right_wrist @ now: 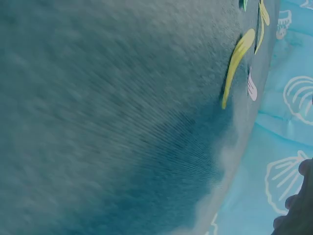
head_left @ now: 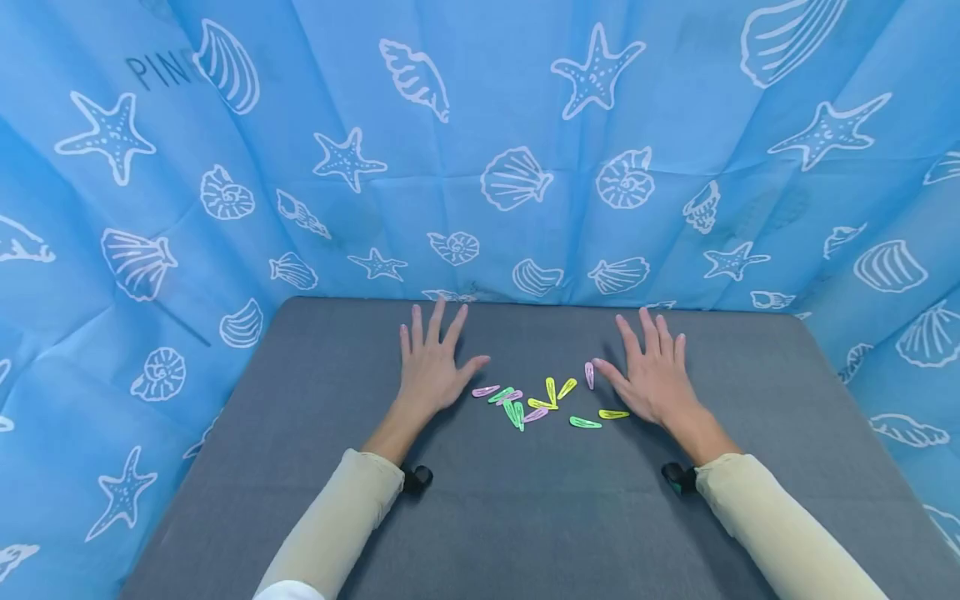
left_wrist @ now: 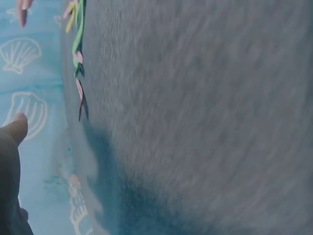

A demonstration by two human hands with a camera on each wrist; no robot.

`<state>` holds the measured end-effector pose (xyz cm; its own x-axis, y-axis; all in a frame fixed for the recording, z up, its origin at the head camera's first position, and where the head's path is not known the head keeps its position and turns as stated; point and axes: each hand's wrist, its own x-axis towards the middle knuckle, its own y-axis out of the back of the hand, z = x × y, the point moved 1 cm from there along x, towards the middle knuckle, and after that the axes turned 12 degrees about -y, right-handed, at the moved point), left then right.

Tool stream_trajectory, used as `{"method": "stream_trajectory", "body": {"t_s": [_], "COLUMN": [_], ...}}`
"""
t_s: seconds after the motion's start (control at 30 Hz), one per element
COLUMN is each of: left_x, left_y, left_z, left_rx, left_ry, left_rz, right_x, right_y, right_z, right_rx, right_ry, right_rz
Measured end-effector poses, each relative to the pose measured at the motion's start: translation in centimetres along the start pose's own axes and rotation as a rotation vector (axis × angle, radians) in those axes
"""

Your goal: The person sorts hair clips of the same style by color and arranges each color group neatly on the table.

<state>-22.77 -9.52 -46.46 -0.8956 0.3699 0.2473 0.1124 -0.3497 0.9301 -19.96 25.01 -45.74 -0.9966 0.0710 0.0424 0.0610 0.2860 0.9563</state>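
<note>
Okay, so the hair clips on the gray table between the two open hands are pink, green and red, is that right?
Red is wrong; the head view shows yellow clips instead. The pink clips, green clips, gray table, open left hand and open right hand are correct.

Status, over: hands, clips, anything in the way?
Left hand and right hand open, empty. Pink, green and yellow hair clips scattered between them on grey table. No obstruction visible.
</note>
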Motion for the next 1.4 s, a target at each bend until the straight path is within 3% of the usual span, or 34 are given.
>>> {"method": "stream_trajectory", "body": {"t_s": [0.17, 0.3, 0.57, 0.77, 1.4], "left_x": [-0.9, -1.6, -2.5, -3.1, -3.1], "left_y": [0.0, -0.1, -0.4, -1.1, -1.7], "left_z": [0.7, 1.2, 1.7, 1.5, 1.5], "left_rx": [-0.060, -0.120, -0.379, -0.483, -0.403], "left_ry": [0.031, 0.093, 0.233, 0.255, 0.237], "left_rz": [0.003, 0.000, 0.002, -0.015, -0.075], "right_x": [-0.5, -0.6, -0.5, -0.2, -0.3], "right_y": [-0.3, -0.6, -1.5, -1.7, -2.3], "right_z": [0.1, -0.1, -0.2, -0.2, 0.2], "right_rx": [0.050, 0.101, 0.214, 0.310, 0.355], "right_ry": [-0.004, -0.002, -0.051, -0.032, -0.063], "right_rz": [-0.058, -0.097, -0.183, -0.240, -0.288]}}
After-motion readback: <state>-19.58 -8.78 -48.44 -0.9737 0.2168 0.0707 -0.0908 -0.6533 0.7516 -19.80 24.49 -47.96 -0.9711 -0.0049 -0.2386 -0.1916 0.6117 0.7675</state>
